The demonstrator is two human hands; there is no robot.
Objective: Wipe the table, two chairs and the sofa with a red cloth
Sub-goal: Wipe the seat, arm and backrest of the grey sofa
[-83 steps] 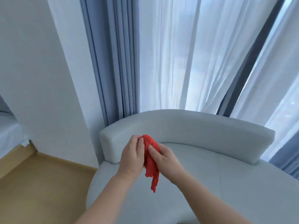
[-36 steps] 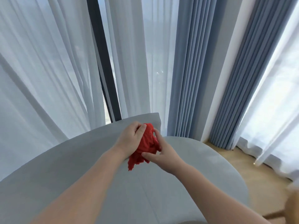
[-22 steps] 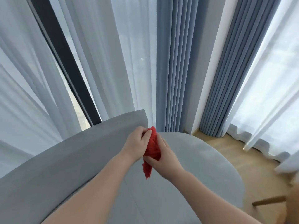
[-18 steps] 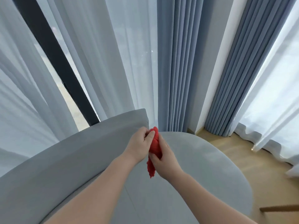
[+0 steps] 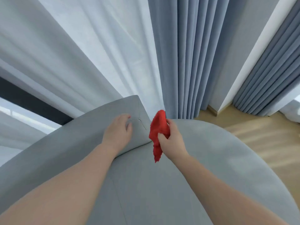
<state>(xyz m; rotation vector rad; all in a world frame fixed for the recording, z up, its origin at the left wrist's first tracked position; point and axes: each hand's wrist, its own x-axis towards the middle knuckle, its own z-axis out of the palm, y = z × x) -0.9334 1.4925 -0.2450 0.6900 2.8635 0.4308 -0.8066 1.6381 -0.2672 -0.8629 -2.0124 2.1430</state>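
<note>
Sofa [image 5: 203, 159]: runs out past the left and bottom edges; base and legs out of sight
Red cloth [image 5: 158, 127]: partly bunched inside the right hand [image 5: 172, 142], so its full shape cannot be told
Left hand [image 5: 117, 132]: fingertips [image 5: 129, 116] slightly blurred at the end of the sofa's back; gripping or merely pressing, unclear
Forearms [image 5: 78, 184]: both cut off by the bottom edge
Window frame [image 5: 24, 98]: a dark bar, largely covered by the sheer curtain [image 5: 81, 54] and the sofa
Blue drapes [image 5: 181, 54]: tops beyond the upper edge, some hems behind the sofa
Floor [image 5: 267, 135]: cut by the right edge
</note>
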